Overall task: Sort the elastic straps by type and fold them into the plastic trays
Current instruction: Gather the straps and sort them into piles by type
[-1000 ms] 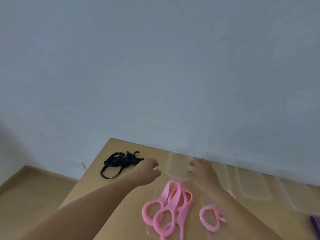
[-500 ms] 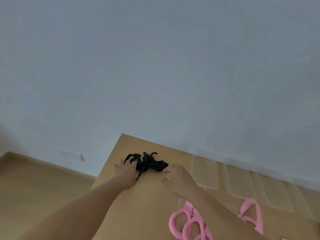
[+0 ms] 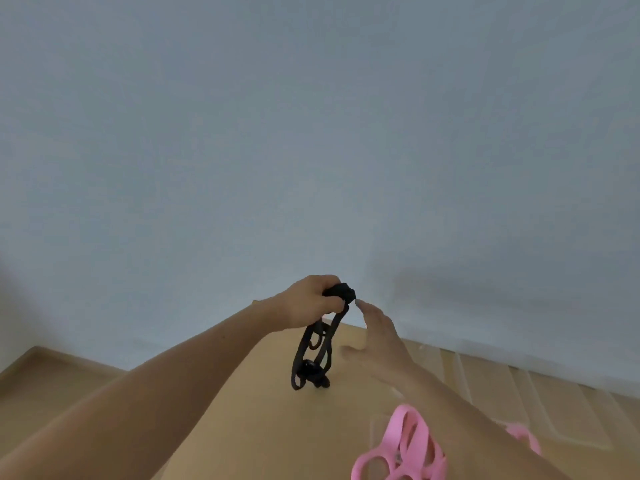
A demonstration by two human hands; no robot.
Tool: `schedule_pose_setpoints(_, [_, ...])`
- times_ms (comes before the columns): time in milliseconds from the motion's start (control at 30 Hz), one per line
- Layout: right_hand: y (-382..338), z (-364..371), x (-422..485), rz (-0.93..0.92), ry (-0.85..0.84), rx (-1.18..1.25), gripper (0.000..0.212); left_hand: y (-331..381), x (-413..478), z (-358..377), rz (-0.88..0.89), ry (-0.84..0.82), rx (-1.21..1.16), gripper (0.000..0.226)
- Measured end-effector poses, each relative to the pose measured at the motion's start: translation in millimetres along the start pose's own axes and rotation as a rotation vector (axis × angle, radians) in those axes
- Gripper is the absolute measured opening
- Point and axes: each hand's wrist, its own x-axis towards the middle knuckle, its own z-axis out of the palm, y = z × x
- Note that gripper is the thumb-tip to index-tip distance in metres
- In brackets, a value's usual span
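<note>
My left hand (image 3: 309, 303) grips the top of a bunch of black elastic straps (image 3: 317, 351) and holds it up above the wooden table (image 3: 249, 417). The loops hang down, and their lower ends reach the table top. My right hand (image 3: 375, 336) is beside the bunch with straight fingers, its fingertips close to the top of the straps. Pink elastic straps (image 3: 403, 448) lie in a heap at the bottom right, partly behind my right forearm. Several clear plastic trays (image 3: 554, 403) stand in a row along the wall on the right.
A pale blue-grey wall (image 3: 311, 133) fills most of the view right behind the table. The table's left edge drops to a wooden floor (image 3: 52, 379). A second pink strap (image 3: 524, 434) shows just past my right forearm.
My left hand has closed round the black straps and lifted them off the table. My right hand has come up beside them. The camera has swung left.
</note>
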Motion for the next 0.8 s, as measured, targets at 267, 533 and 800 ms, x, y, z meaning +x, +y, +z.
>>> schedule_pose_setpoints(267, [-25.4,-36.4,-5.9,-0.074,-0.032,0.515,0.017,62.3,-7.9,-10.0,0.103,0.005,-0.201,0.004])
schedule_pose_setpoints(533, [-29.2,-90.7,-15.0,-0.049,0.192,0.653,0.008,51.5,-10.6,-16.6,-0.016,0.252,0.024,0.024])
schedule_pose_setpoints(800, [-40.6,-135.2,-12.0,-0.136,0.316,0.721,0.008,40.2,-12.6,-22.5,-0.038,0.335,0.080,0.021])
